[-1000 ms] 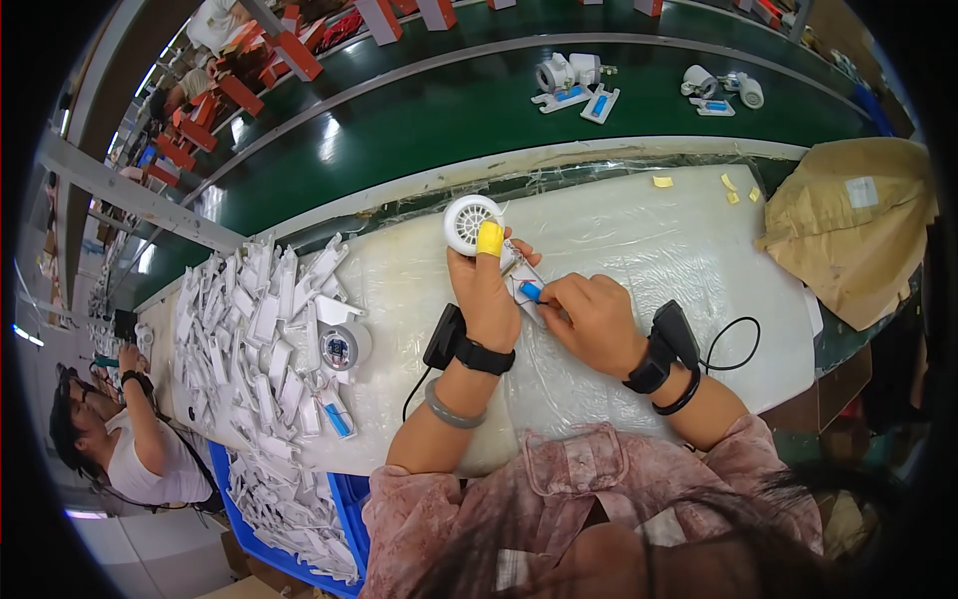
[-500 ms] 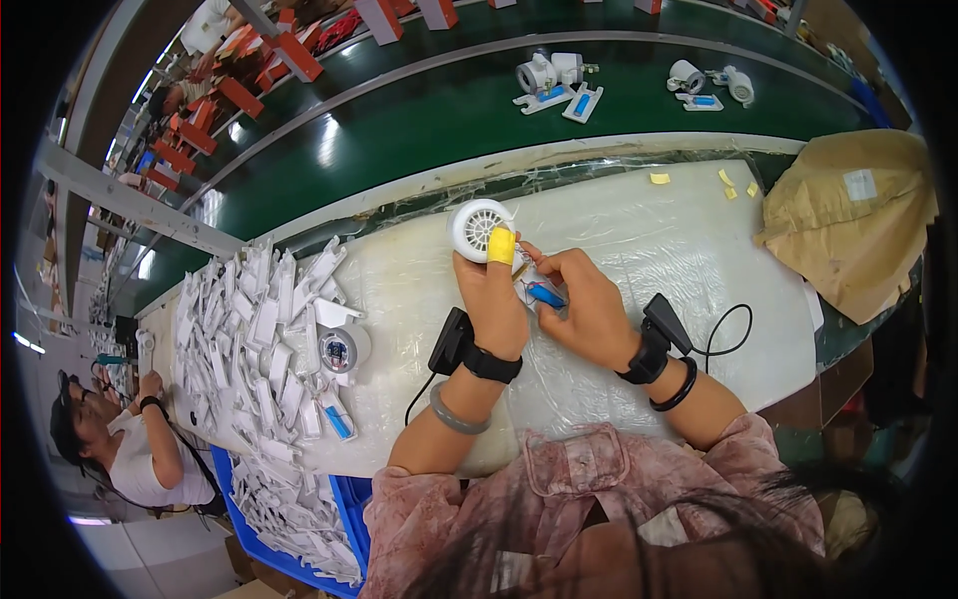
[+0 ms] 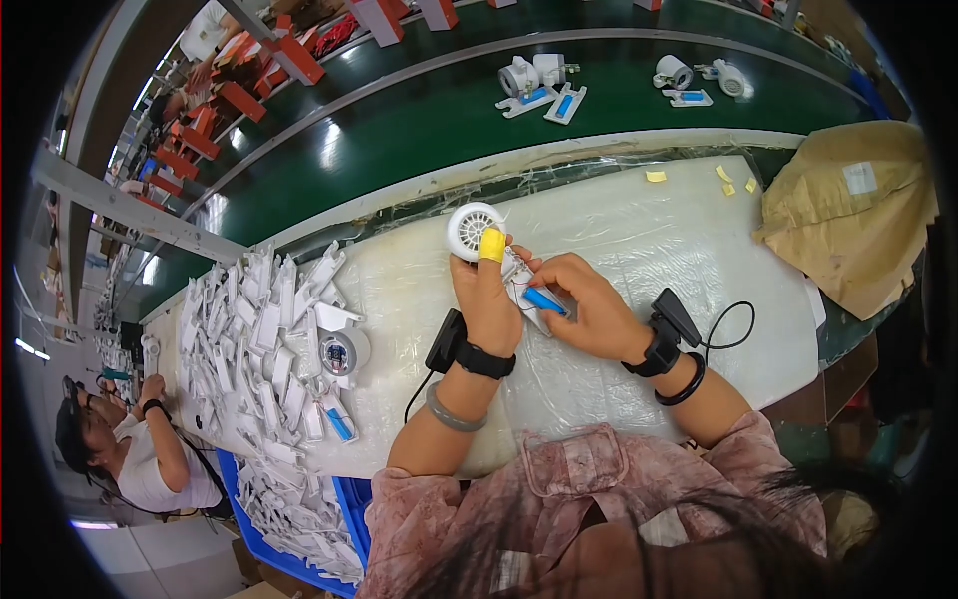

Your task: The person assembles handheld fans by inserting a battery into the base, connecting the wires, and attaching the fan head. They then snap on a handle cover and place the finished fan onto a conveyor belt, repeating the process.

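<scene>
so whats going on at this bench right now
A person at a plastic-covered bench is working on a small white device with a round fan-like head. The left hand, with a yellow cover on one fingertip, holds it up, while the right hand presses a small blue part against its body. A heap of white plastic pieces lies to the left, and a brown bag to the right.

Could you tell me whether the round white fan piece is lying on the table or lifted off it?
Lifted: the left hand holds the round white fan piece above the white plastic-covered table.
</scene>
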### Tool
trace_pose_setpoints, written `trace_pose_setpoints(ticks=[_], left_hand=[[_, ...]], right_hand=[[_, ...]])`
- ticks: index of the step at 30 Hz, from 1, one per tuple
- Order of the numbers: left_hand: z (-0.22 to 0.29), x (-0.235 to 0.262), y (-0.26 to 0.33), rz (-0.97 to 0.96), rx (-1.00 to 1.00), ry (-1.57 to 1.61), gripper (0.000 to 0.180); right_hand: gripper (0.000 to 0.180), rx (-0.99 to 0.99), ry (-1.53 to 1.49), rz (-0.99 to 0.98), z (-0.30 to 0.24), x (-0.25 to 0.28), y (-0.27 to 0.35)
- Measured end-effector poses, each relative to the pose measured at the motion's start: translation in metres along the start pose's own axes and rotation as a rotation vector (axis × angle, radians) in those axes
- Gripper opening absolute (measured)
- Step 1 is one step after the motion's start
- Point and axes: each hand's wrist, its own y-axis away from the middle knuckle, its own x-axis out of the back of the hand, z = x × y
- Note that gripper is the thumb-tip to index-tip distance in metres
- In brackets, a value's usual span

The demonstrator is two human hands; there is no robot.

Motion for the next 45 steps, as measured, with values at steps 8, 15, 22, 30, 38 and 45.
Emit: trace_pose_setpoints(ticks=[8, 15, 22, 30, 38, 45], left_hand=[[0.007, -0.003, 0.001, 0.012, 0.027, -0.027, 0.026], [0.0, -0.001, 0.005, -0.005, -0.001, -0.106, 0.026], [-0.004, 0.001, 0.002, -0.039, -0.03, -0.077, 0.026], [-0.001, -0.002, 0.002, -0.03, 0.015, -0.047, 0.029], [-0.004, -0.002, 0.003, -0.011, -0.004, -0.045, 0.03], [-0.008, 0.001, 0.002, -0.02, -0.024, -0.062, 0.026]], right_hand=[[0.034, 0.004, 0.015, 0.048, -0.017, -0.005, 0.002], [0.029, 0.021, 0.24, 0.109, -0.014, -0.01, 0.001], [0.026, 0.082, 0.309, 0.107, -0.013, -0.006, 0.001], [0.029, 0.145, 0.371, 0.068, -0.014, -0.001, 0.001], [0.028, 0.169, 0.541, 0.117, -0.015, -0.008, 0.001], [0.028, 0.179, 0.604, 0.145, -0.012, -0.019, 0.002]])
